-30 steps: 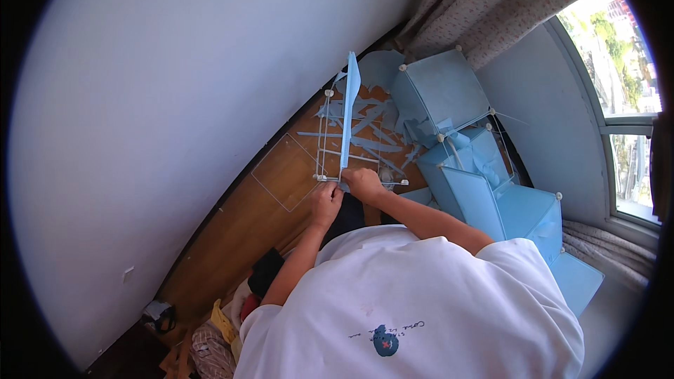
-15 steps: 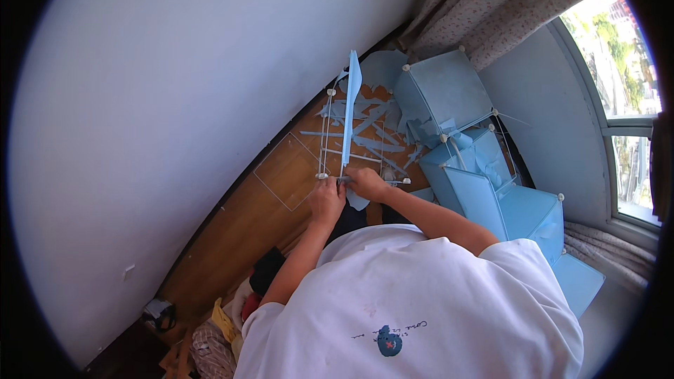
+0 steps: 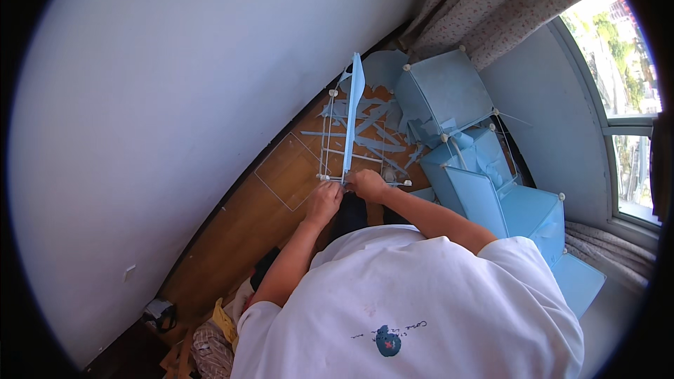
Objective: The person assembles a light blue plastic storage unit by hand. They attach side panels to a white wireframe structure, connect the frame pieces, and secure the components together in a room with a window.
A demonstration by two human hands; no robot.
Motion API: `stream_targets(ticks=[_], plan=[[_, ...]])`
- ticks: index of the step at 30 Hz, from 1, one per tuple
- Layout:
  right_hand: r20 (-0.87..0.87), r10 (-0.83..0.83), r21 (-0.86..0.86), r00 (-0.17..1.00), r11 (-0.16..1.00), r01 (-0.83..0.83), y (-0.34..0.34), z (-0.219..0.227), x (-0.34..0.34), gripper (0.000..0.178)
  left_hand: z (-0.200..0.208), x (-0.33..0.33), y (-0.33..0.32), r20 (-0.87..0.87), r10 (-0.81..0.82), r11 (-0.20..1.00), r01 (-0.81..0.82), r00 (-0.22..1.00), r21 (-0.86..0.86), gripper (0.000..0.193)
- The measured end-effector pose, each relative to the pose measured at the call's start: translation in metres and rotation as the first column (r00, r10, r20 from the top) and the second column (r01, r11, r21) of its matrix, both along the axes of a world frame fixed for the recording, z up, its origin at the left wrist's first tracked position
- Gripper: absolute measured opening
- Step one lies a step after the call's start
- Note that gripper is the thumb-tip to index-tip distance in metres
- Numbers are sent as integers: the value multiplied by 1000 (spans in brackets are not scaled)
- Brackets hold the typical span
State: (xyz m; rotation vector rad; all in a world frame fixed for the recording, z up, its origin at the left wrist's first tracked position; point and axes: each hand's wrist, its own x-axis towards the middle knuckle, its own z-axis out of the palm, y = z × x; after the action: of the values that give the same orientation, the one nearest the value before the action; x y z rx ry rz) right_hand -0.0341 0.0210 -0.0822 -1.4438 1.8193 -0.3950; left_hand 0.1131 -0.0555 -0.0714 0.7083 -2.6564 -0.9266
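A pale blue plastic panel stands on edge, seen almost edge-on, within a white wire frame that has white corner connectors. At the panel's near end, my left hand is closed, its fingertips pinching the sheet's edge beside a near connector. Close by on the right, my right hand is also closed, with bent fingers on the same end of the panel. The exact bit of sheet between the fingertips is small and partly hidden.
Torn blue strips litter the wooden floor beyond the frame. A loose wire square lies to the left. Blue cube storage units stand at right below the window. A white wall rises at left; clothes lie lower left.
The blue flap that hung below my hands is no longer visible. My left hand has shifted slightly nearer to me; my right hand stays at the panel's near end.
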Motion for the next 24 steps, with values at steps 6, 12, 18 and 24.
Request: stream_targets(ticks=[6, 12, 18, 24], plan=[[-255, 269, -199, 929, 925, -323, -1, 10, -12, 14, 0, 3, -10, -61, -150, 987, 152, 987, 42, 9], [-412, 355, -107, 839, 896, -432, -8, 22, -27, 18, 8, 2, -18, -64, -214, 973, 218, 975, 81, 11], [-334, 348, 12, 876, 931, -365, -5, 12, -23, 18, 18, -4, -15, 90, -15, 1000, 14, 996, 12, 10], [-234, 307, -15, 923, 948, -319, -1, -1, -10, 11, 12, -6, -11, 71, 101, 965, -115, 992, 235, 20]])
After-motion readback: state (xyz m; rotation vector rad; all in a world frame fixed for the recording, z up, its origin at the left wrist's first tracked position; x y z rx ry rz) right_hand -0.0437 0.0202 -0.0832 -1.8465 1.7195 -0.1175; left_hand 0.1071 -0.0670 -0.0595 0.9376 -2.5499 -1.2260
